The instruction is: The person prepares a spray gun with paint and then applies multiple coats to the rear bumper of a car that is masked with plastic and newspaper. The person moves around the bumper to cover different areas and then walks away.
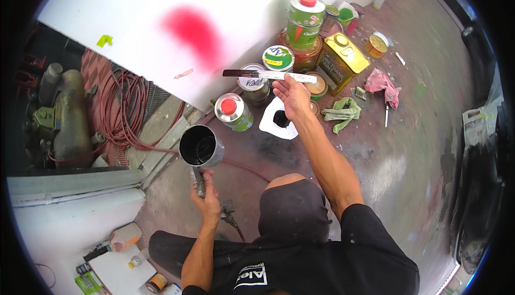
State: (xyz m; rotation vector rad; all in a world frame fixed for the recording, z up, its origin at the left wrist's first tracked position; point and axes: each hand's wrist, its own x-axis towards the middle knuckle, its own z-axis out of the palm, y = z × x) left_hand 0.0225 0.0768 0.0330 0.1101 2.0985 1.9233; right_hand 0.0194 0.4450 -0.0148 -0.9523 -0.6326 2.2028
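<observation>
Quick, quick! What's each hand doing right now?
Left hand: closed, holding a grey cup by its handle.
Right hand: closed, pinching a flat, dark-ended stick.

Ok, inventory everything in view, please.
Cup: 1, grey, left of centre
Flat stick: 1, white, dark left end, centre
Red-capped cans: 2, green and silver, centre and top
Round tins: several, mixed colours, upper centre
Rectangular can: 1, yellow, upper right
Cloths: 2, green and pink, right floor
Sheet: 1, white, dark middle, centre floor
Hose coil: 1, red, left
Panel: 1, white, red patch, upper left
Small containers: several, mixed colours, lower left
Left grip: 1, bare, holding cup
Right grip: 1, bare, holding flat stick
</observation>
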